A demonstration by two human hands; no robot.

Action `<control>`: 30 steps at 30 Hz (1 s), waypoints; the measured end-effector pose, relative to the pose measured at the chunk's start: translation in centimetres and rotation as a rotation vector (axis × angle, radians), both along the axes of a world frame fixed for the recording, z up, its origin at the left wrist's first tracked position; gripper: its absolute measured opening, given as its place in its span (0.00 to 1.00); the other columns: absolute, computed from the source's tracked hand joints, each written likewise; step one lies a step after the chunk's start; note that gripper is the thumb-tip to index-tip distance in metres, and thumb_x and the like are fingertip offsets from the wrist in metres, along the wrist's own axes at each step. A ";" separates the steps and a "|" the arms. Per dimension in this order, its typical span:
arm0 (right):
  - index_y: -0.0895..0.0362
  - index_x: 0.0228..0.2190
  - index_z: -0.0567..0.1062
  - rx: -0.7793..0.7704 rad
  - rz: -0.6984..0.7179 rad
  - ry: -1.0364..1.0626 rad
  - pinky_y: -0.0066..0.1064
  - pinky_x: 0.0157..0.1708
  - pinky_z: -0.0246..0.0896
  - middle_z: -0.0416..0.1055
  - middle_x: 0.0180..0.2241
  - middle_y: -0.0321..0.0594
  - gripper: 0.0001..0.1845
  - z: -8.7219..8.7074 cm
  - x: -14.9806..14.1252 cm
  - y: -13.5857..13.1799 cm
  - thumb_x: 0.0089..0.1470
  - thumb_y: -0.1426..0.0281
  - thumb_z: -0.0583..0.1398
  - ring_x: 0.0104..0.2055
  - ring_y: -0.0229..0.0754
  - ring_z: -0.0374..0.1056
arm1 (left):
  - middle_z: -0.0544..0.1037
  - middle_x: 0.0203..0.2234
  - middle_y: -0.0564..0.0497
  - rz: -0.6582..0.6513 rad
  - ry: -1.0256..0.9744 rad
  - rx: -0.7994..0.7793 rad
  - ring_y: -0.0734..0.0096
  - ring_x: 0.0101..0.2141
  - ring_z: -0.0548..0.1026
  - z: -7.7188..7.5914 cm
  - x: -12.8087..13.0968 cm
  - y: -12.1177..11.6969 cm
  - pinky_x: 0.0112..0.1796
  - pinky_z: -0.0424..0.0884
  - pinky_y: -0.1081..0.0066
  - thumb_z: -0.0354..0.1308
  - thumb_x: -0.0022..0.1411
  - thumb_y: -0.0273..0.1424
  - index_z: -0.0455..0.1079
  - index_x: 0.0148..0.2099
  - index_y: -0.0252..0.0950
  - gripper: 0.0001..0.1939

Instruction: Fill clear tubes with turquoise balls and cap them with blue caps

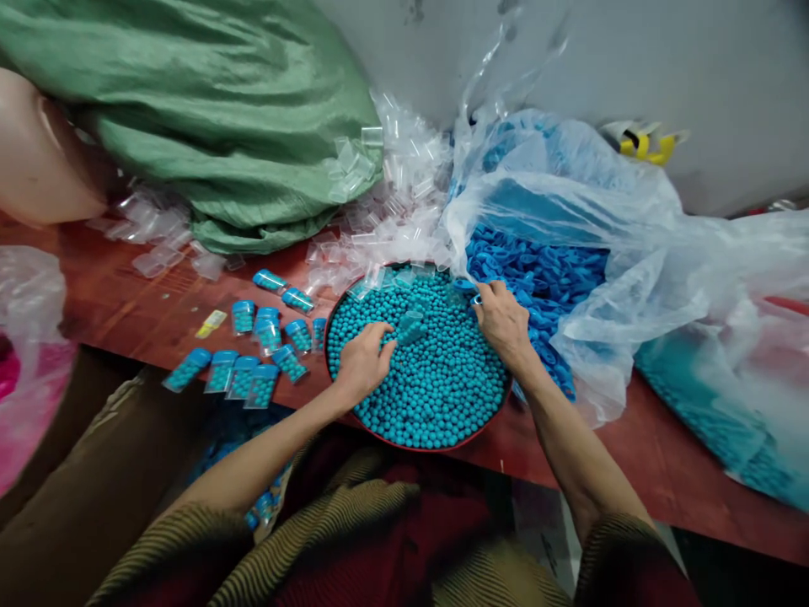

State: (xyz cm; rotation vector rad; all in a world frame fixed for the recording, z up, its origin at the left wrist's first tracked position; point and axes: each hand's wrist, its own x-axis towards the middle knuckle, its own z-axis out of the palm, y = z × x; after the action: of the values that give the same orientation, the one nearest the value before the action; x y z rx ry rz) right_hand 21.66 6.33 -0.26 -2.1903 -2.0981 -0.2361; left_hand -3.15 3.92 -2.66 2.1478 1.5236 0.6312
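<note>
A round red-rimmed basin (327, 341) full of small blue-green beads (436, 388) sits in front of me. My left hand (365, 362) is over its left side, thumb and forefinger apart. Just beyond those fingertips, a small clear container (410, 324) lies on the beads. My right hand (502, 324) is closed at the basin's right rim, fingertips pinched on a blue cap, partly hidden. Beside it, many blue caps (537, 261) fill an open clear plastic bag (569, 198). Left of the basin lie several capped containers (261, 386) with beads inside.
Empty clear containers (404, 202) are heaped behind the basin, against a green sack (253, 126). A yellow-and-clear piece (211, 324) lies on the red table (126, 295). At right rests a bag of blue-green beads (714, 413); a pink bag (38, 405) is at far left.
</note>
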 end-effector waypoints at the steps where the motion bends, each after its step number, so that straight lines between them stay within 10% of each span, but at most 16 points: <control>1: 0.58 0.45 0.70 -0.046 -0.004 -0.062 0.30 0.29 0.55 0.68 0.45 0.50 0.15 -0.2 0.2 0.3 0.58 0.70 0.52 0.42 0.48 0.64 | 0.76 0.42 0.47 -0.017 0.002 -0.033 0.64 0.40 0.75 -0.4 1.2 0.3 0.42 0.70 0.67 0.50 0.63 0.31 0.66 0.48 0.36 0.12; 7: 0.57 0.36 0.73 -0.273 0.154 -0.055 0.28 0.29 0.52 0.71 0.36 0.44 0.15 -3.0 0.4 -2.1 0.61 0.71 0.48 0.37 0.41 0.65 | 0.73 0.47 0.45 -0.115 0.070 -0.106 0.60 0.45 0.74 -1.5 3.4 1.4 0.43 0.69 0.64 0.51 0.63 0.32 0.62 0.54 0.36 0.18; 19: 0.57 0.46 0.72 0.119 -0.029 0.193 0.33 0.37 0.60 0.71 0.44 0.47 0.17 0.2 2.1 0.1 0.59 0.70 0.49 0.44 0.47 0.67 | 0.73 0.41 0.47 -0.159 0.115 -0.137 0.63 0.41 0.73 -1.6 3.5 2.0 0.43 0.68 0.66 0.50 0.63 0.32 0.67 0.48 0.38 0.12; 25: 0.60 0.42 0.73 -0.149 -0.044 0.044 0.31 0.31 0.57 0.72 0.40 0.51 0.13 -1.7 0.1 -0.2 0.57 0.70 0.53 0.37 0.47 0.68 | 0.75 0.42 0.45 -0.243 0.070 -0.133 0.60 0.42 0.73 -2.4 3.5 2.4 0.46 0.67 0.62 0.49 0.62 0.30 0.65 0.52 0.36 0.16; 30: 0.57 0.33 0.75 -0.181 0.077 0.398 0.29 0.34 0.59 0.75 0.33 0.42 0.10 -2.8 0.6 -0.7 0.56 0.66 0.55 0.34 0.42 0.69 | 0.75 0.42 0.46 -0.283 -0.004 -0.172 0.62 0.43 0.73 -2.2 3.5 2.7 0.47 0.67 0.64 0.50 0.62 0.30 0.67 0.50 0.37 0.14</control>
State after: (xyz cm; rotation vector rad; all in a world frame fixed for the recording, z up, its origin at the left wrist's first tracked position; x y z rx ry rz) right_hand 22.31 5.63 -3.08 -2.0276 -2.0315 0.3798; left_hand 0.34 6.66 -4.87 2.1709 1.1928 0.3919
